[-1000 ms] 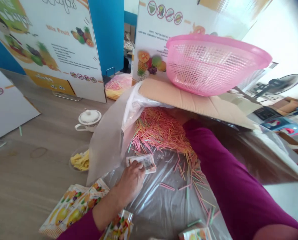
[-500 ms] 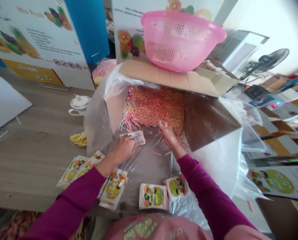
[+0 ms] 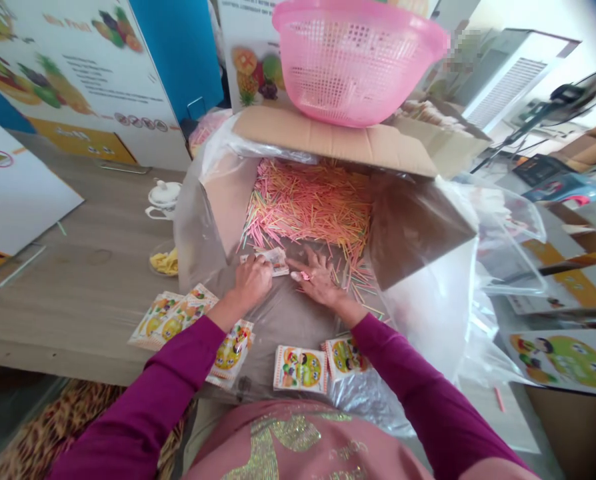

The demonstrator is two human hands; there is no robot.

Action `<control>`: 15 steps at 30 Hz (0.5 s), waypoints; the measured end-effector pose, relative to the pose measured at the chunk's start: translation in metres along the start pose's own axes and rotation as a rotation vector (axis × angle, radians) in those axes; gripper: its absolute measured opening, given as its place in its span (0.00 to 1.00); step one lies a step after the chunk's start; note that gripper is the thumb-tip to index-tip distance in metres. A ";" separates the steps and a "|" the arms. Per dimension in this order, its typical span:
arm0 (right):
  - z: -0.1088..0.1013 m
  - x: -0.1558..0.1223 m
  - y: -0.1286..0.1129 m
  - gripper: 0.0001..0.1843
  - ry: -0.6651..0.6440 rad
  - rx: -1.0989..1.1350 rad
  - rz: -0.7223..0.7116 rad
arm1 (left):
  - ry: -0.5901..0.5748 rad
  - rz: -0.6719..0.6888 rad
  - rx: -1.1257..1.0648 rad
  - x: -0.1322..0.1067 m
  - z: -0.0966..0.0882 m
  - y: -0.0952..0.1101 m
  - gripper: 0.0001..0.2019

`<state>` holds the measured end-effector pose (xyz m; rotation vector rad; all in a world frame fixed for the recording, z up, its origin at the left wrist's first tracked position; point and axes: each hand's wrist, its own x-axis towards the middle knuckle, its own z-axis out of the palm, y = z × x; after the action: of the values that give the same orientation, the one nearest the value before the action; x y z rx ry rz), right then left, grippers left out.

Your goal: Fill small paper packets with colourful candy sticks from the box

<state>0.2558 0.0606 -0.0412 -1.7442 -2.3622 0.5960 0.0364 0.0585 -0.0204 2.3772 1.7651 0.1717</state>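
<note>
My left hand (image 3: 251, 283) presses on a small clear packet (image 3: 273, 261) lying on the plastic liner (image 3: 298, 320), its fingers closed over the packet's near end. My right hand (image 3: 318, 277) lies just to the right, fingers spread, with a bit of pink at the fingertips too small to identify. Behind both hands is a heap of thin pink and yellow sticks (image 3: 308, 200) in the liner of a cardboard box. Several printed fruit-pattern sachets (image 3: 173, 317) lie under my left forearm, and two more (image 3: 299, 369) sit nearer me.
A pink plastic basket (image 3: 353, 63) sits on the raised cardboard flap (image 3: 328, 140). To the left, a wooden table (image 3: 78, 293) holds a white lidded pot (image 3: 163, 199) and a dish of yellow pieces (image 3: 164, 263). Printed display boards (image 3: 78, 80) stand behind. A fan (image 3: 583, 93) is at far right.
The view has swung from the tilted close look to a straighter one over the box. My right hand has come from the heap's edge to beside my left hand, fingers now spread.
</note>
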 end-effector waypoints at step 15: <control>-0.043 0.001 -0.058 0.50 0.190 1.115 -0.265 | 0.340 -0.198 -1.228 -0.034 -0.016 -0.003 0.12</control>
<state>0.2190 0.0566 0.0214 -0.9015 -1.5219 1.2758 0.0205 0.0275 -0.0049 1.3031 1.3135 1.2519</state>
